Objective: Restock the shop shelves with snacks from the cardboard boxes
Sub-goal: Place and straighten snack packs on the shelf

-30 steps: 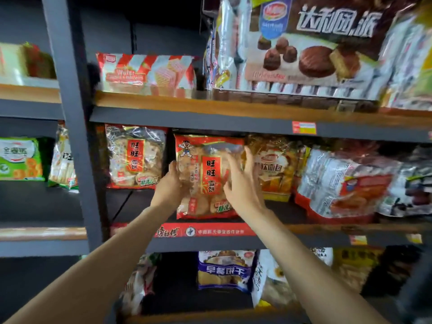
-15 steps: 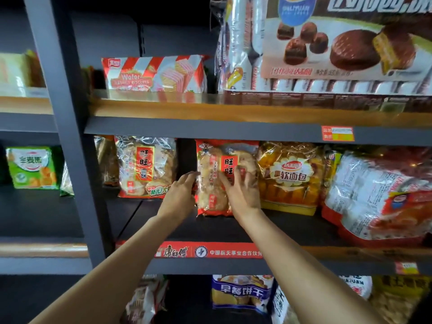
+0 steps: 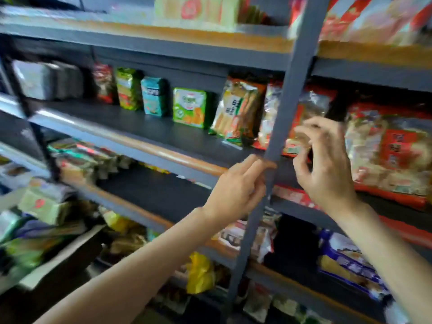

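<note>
The red rice-cracker bag (image 3: 395, 155) stands on the middle shelf (image 3: 149, 127) at the right, free of both hands. A second cracker bag (image 3: 306, 113) stands to its left, partly hidden by the grey upright post (image 3: 280, 127). My right hand (image 3: 325, 167) hovers in front of these bags with fingers loosely curled and holds nothing. Lower and to the left, my left hand (image 3: 236, 185) is empty too, its fingertips at the post. An open cardboard box (image 3: 63, 253) with several snack packs sits at the lower left. The view is blurred.
Green and teal snack packs (image 3: 189, 107) and an orange-trimmed bag (image 3: 236, 113) line the back of the middle shelf left of the post. Wafer packs (image 3: 374, 17) lie on the top shelf. Lower shelves hold a blue biscuit bag (image 3: 348, 263) and a yellow pack (image 3: 198, 272).
Both hands have let go of the red rice-cracker bag, which stays on the shelf, and have drawn back from it. The view has swung to the left.
</note>
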The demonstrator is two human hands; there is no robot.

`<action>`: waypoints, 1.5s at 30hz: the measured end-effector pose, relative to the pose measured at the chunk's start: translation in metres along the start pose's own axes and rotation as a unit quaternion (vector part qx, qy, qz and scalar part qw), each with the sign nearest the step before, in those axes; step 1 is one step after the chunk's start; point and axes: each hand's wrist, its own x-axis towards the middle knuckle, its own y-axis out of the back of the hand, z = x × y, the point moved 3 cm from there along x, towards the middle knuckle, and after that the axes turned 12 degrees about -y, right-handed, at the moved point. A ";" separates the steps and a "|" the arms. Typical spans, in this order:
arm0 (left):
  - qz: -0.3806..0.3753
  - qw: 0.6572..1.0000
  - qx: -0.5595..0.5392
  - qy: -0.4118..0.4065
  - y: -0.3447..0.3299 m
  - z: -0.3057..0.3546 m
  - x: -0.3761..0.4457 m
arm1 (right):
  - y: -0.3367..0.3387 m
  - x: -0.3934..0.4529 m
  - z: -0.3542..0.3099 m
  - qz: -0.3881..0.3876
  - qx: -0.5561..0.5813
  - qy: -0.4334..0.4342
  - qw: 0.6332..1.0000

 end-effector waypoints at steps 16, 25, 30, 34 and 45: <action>-0.087 0.756 0.091 0.642 0.311 -0.185 -0.469 | -0.437 -0.108 -0.328 -0.628 0.002 -0.025 0.778; -0.114 0.681 0.127 0.712 0.378 -0.298 -0.550 | -0.645 -0.146 -0.407 -0.695 0.089 -0.175 0.691; -0.110 0.670 0.110 0.726 0.380 -0.364 -0.565 | -0.724 -0.148 -0.430 -0.691 0.054 -0.209 0.690; -0.124 0.662 0.083 0.734 0.380 -0.396 -0.572 | -0.741 -0.158 -0.438 -0.659 -0.004 -0.236 0.715; -0.137 0.668 0.041 0.730 0.381 -0.424 -0.577 | -0.724 -0.168 -0.468 -0.654 0.073 -0.283 0.698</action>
